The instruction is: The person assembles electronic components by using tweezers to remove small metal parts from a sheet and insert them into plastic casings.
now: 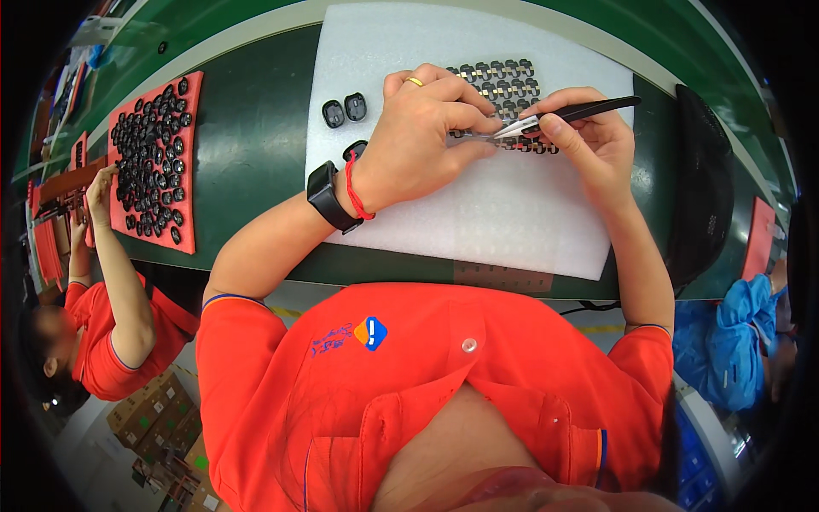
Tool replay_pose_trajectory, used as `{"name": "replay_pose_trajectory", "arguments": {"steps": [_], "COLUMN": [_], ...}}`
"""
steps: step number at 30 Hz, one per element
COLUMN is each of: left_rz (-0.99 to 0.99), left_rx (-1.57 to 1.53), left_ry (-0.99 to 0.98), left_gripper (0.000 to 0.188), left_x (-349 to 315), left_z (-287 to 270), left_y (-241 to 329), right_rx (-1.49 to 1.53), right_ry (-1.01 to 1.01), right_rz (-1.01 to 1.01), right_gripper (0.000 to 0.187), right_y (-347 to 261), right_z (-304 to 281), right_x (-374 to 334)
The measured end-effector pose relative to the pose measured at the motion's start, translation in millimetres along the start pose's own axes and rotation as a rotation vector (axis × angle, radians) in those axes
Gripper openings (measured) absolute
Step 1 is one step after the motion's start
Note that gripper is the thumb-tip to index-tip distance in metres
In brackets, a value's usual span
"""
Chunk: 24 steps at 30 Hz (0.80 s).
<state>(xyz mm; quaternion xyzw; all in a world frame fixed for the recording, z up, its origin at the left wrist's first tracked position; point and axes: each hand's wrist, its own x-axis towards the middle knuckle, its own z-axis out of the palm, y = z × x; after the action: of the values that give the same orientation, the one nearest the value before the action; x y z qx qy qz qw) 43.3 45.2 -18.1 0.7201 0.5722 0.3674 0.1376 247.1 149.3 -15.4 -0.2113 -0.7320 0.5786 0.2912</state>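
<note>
Your right hand has its fingers clamped on the tweezers, pale tips angled down-left and meeting your left hand's fingertips. Left hand: thumb and index close together at the tips; can't tell if they pinch a piece.

Small parts sit in rows on the white mat, just beyond and under your hands. Many rows left there, so looks like plenty to go; the nearest row shows some red.

Three black pods lie on the mat at left, one partly hidden by your left wrist; can't tell whether they're finished or waiting. Lots more pods crowd the red mat farther left. Judging by this, you're mid-batch, exact count done unclear.
</note>
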Motion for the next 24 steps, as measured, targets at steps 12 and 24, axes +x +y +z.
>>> {"name": "replay_pose_trajectory", "arguments": {"steps": [12,24], "left_rz": [-0.007,0.125], "left_rx": [0.001,0.087], "left_ry": [0.012,-0.022], "left_gripper": [0.019,0.020], "left_x": [-0.5,-2.3], "left_z": [1.0,-1.8], "left_y": [-0.6,0.2], "right_rx": [0.120,0.216], "right_ry": [-0.004,-0.004], "right_rz": [0.097,0.121], "right_gripper": [0.015,0.015], "right_y": [-2.5,3.2], "right_z": [0.9,-2.7], "right_x": [2.6,4.8]}}
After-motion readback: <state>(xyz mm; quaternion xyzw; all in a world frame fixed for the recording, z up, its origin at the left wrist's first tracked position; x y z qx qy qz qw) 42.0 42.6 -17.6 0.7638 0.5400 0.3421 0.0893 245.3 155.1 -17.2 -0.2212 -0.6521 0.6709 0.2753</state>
